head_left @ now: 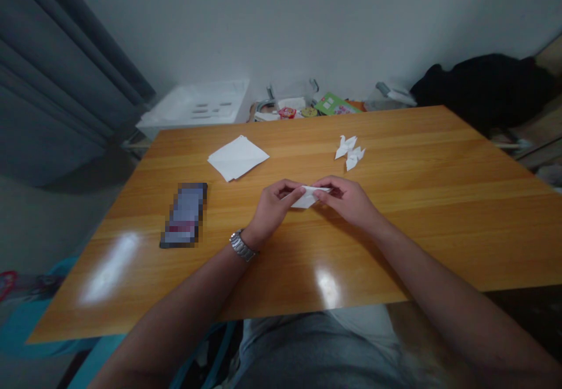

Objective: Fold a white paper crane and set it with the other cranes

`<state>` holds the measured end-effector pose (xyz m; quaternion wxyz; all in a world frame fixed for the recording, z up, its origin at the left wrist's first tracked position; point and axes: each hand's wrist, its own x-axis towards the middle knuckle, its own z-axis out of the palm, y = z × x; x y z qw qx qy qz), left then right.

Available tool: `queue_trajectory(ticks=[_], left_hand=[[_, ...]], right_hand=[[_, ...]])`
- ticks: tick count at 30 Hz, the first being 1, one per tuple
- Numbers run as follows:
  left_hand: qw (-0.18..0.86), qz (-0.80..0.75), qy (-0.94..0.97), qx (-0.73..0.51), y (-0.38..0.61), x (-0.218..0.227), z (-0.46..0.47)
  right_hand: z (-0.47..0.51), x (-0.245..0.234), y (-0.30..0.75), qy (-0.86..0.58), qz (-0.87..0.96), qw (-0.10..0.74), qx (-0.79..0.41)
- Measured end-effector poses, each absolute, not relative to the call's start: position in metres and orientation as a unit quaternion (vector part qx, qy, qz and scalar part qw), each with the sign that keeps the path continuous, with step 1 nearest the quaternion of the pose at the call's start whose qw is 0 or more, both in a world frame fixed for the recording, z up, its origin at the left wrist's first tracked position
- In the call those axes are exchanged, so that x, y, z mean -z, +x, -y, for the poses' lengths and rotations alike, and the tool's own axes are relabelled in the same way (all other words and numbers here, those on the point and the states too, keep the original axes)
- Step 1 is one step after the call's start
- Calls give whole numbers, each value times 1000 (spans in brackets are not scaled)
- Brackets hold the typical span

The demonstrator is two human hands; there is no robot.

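Between my two hands, just above the wooden table (421,201), is a small folded piece of white paper (306,198). My left hand (277,202) pinches its left end, thumb on top and fingers behind. At the other end, my right hand (349,200) grips it the same way, its fingertips partly hidden behind the paper. Beyond my right hand stand two folded white paper birds (346,146), close together. A stack of white paper sheets (238,157) lies past my left hand.
A phone (184,214) with a blurred screen lies on the table's left side. Behind the far edge are a white plastic container (197,105), a green booklet (336,105) and small packets. Dark cloth (487,90) is heaped at the right; a grey curtain (65,55) hangs at the left.
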<state>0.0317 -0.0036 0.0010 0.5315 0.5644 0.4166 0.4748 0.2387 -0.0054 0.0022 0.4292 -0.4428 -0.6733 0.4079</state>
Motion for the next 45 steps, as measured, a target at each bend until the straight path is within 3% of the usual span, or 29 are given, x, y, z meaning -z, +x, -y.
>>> queue_trajectory(ticks=[14, 20, 24, 31, 45], left_hand=[[516, -427, 571, -474, 31, -1, 3], [493, -426, 605, -458, 31, -5, 5], [481, -413, 644, -429, 29, -2, 5], [340, -438, 739, -382, 26, -4, 6], [257, -479, 775, -322, 34, -7, 6]], right_hand=[[6, -1, 239, -445, 685, 429, -386], [10, -11, 237, -433, 758, 407, -268], [9, -10, 239, -450, 756, 404, -250], [5, -2, 235, -494, 760, 355, -229], [4, 3, 224, -510, 790, 290, -177]])
